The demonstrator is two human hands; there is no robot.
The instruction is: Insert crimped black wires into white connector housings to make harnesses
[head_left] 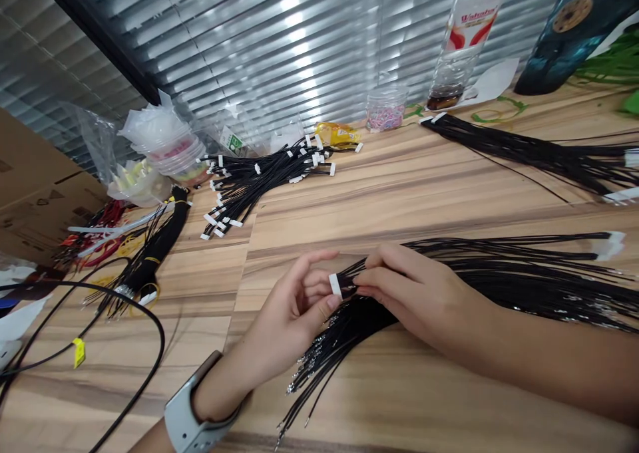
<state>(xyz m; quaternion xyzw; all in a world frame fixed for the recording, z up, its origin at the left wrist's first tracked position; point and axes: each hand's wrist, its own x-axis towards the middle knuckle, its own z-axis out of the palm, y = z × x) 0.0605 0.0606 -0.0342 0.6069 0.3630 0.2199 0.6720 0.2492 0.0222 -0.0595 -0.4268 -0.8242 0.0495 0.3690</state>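
Wood-veneer desk [194, 333] fills 6 o'clock. Long black wire bundle [479, 287] lies under both hands: bare crimped tips [294, 390] loose at 7, only some wires fitted w/ white connectors [609, 245] at 3. Left hand [294, 300], right hand [414, 293] together, pinching small white connector [335, 285] onto wire ends. Fully connectored bunch [264, 180] at 11.
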